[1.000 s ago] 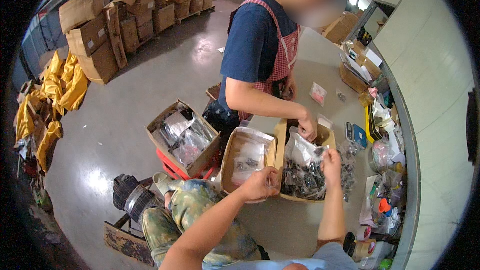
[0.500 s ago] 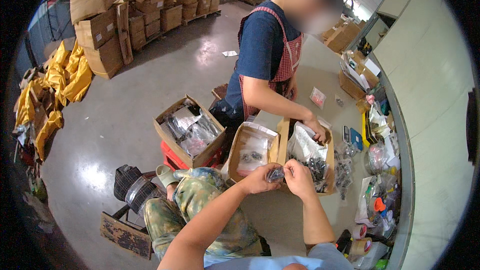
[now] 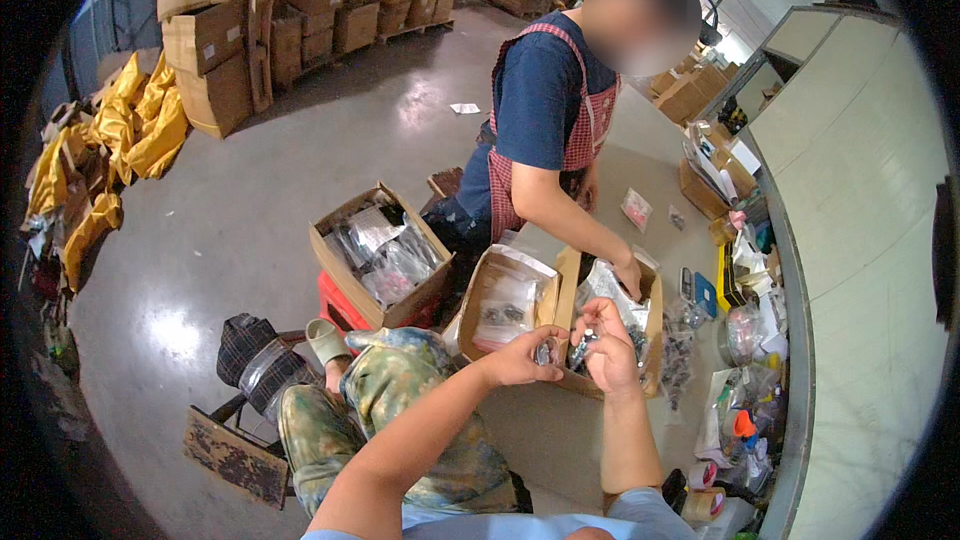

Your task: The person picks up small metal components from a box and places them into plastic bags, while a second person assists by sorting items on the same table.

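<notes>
My left hand (image 3: 515,360) is closed around a small clear plastic bag (image 3: 546,351), its contents too small to make out. Close beside it, my right hand (image 3: 613,362) is raised with curled fingers, holding small shiny and dark parts (image 3: 586,338) whose kind I cannot tell. Both hands are over the near edge of a cardboard box (image 3: 652,338) with a white plastic liner and loose dark pieces. To its left, another open carton (image 3: 552,298) contains clear bags. A co-worker's hand (image 3: 627,275) reaches into the lined box.
The co-worker (image 3: 545,105) in a checked apron stands across the table corner. A carton of bagged items (image 3: 330,240) rests on a red stool (image 3: 338,302) at left. Small bagged parts (image 3: 677,365), a blue scale (image 3: 704,292) and tape rolls (image 3: 703,505) lie at right.
My right hand has moved up and slightly right, away from the bag, and small shiny parts now show in its fingers. The co-worker's hand has sunk deeper into the lined box.
</notes>
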Action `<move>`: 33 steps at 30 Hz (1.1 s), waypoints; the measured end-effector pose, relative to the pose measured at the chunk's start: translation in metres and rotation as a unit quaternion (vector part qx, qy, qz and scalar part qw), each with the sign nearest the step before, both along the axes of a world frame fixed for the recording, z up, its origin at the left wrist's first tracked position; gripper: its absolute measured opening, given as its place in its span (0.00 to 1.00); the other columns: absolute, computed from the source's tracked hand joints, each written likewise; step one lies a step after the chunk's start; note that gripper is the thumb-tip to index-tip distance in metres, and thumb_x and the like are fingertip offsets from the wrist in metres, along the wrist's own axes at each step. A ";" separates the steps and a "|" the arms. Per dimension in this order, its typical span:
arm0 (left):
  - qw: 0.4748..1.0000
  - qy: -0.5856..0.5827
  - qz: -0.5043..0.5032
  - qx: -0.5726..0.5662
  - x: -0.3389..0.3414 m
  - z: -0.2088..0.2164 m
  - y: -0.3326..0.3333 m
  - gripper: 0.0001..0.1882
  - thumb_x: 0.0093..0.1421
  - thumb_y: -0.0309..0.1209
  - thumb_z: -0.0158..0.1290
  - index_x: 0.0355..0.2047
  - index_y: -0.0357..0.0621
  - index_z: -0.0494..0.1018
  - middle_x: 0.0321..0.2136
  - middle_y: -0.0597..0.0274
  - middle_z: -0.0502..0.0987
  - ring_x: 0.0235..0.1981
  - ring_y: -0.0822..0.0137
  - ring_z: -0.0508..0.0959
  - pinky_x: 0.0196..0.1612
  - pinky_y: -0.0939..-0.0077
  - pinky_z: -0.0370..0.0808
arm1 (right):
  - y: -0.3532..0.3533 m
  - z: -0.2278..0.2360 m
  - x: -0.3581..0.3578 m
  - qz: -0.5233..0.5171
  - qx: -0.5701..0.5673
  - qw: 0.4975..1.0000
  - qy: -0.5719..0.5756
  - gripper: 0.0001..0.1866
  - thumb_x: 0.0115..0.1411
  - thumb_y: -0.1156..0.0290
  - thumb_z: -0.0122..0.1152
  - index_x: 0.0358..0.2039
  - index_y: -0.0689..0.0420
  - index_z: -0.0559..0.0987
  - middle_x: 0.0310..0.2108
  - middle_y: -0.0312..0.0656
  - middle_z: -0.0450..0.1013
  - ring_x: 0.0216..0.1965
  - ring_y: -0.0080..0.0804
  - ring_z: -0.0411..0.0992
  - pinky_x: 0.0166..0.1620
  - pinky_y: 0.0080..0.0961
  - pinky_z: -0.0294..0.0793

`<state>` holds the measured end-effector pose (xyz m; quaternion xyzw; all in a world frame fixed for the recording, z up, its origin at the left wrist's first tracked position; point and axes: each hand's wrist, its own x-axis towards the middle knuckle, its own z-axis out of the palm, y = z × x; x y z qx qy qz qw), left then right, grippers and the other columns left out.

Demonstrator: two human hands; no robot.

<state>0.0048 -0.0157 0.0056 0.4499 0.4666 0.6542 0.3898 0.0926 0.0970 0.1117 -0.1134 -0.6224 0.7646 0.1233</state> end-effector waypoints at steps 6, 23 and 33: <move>0.957 -0.275 -0.094 -0.004 -0.001 0.006 -0.004 0.36 0.50 0.29 0.61 0.57 0.41 0.56 0.32 0.69 0.70 0.32 0.75 0.70 0.38 0.81 0.69 | 0.006 -0.034 -0.003 0.021 0.210 0.977 -0.015 0.20 0.49 0.88 0.47 0.42 0.57 0.62 0.31 0.37 0.65 0.35 0.21 0.65 0.43 0.17 0.65; 0.924 -0.322 -0.186 0.089 -0.007 0.006 -0.006 0.42 0.55 0.47 0.57 0.61 0.45 0.49 0.45 0.61 0.68 0.43 0.71 0.70 0.47 0.76 0.68 | 0.000 -0.003 0.006 0.200 0.559 0.805 -0.014 0.11 0.49 0.67 0.63 0.32 0.57 0.79 0.47 0.42 0.63 0.52 0.40 0.58 0.54 0.38 0.56; 0.974 -0.210 -0.029 0.073 -0.013 -0.005 0.003 0.32 0.58 0.43 0.54 0.57 0.41 0.56 0.48 0.60 0.68 0.49 0.68 0.69 0.52 0.73 0.66 | 0.010 -0.020 0.014 0.050 0.483 0.874 -0.002 0.06 0.49 0.77 0.62 0.29 0.62 0.80 0.39 0.47 0.74 0.41 0.38 0.74 0.46 0.27 0.72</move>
